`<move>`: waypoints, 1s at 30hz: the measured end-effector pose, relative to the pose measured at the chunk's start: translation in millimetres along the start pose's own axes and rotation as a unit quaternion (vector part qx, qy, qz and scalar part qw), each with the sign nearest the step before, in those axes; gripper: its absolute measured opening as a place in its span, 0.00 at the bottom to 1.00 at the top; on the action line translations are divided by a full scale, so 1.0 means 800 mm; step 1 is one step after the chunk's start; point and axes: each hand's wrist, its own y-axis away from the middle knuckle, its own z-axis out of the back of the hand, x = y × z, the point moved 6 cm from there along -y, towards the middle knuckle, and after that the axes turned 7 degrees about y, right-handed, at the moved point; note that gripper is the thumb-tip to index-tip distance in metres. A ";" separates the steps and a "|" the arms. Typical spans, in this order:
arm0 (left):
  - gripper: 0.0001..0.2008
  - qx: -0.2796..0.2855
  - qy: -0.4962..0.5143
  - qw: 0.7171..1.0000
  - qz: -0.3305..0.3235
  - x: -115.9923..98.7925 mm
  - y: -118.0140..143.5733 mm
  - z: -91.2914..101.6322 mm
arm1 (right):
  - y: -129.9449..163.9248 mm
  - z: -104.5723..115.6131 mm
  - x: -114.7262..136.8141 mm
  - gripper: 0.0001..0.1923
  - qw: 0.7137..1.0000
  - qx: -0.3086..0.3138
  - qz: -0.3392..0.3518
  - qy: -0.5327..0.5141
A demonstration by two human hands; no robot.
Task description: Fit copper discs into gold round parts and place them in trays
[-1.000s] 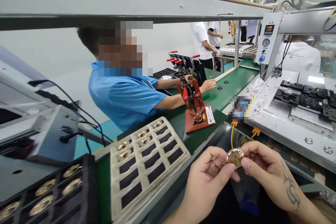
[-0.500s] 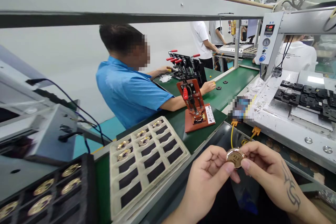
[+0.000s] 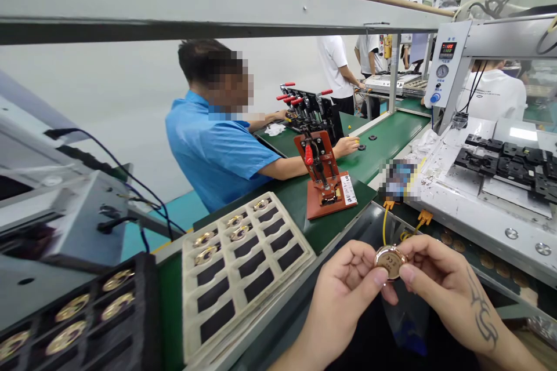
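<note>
A small round gold-coloured disc [image 3: 390, 261] is pinched between both my hands near the bottom of the view. My left hand [image 3: 343, 295] grips its left edge with thumb and fingers. My right hand [image 3: 439, 284], with a dark mark on the wrist, holds its right edge. A cream tray [image 3: 243, 266] with dark pockets lies to the left on the green belt [image 3: 383, 145]; several pockets at its far end hold similar gold discs. A black tray [image 3: 130, 324] at bottom left also carries gold discs.
A red-brown toggle-clamp fixture [image 3: 324, 185] stands on the belt ahead. A person in a blue shirt [image 3: 217, 151] works across the belt. A white machine bed [image 3: 483, 197] with black fixtures is at right, and a control box [image 3: 444, 61] above it. More people stand far back.
My hands hold the disc almost unmoved. The person in blue has sat up and shifted right, with one arm reaching toward the black clamp fixture.
</note>
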 end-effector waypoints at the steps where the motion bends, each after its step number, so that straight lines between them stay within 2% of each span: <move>1: 0.16 0.000 0.002 1.000 0.000 0.001 0.000 0.000 | 0.000 0.000 0.000 0.12 1.000 0.000 -0.002 -0.001; 9: 0.17 0.008 0.017 1.000 0.004 0.004 -0.002 0.001 | 0.002 0.004 -0.004 0.11 1.000 -0.015 0.005 -0.001; 17: 0.14 0.023 0.031 0.999 0.001 0.006 -0.003 0.000 | 0.003 0.004 -0.008 0.11 1.000 -0.002 0.001 -0.002; 24: 0.14 0.025 0.036 0.999 -0.001 0.006 -0.006 -0.001 | 0.002 0.007 -0.008 0.10 1.000 -0.020 0.006 0.002; 30: 0.15 0.020 0.039 0.999 0.007 0.006 -0.005 -0.002 | 0.002 0.004 -0.009 0.10 1.000 -0.011 0.004 -0.006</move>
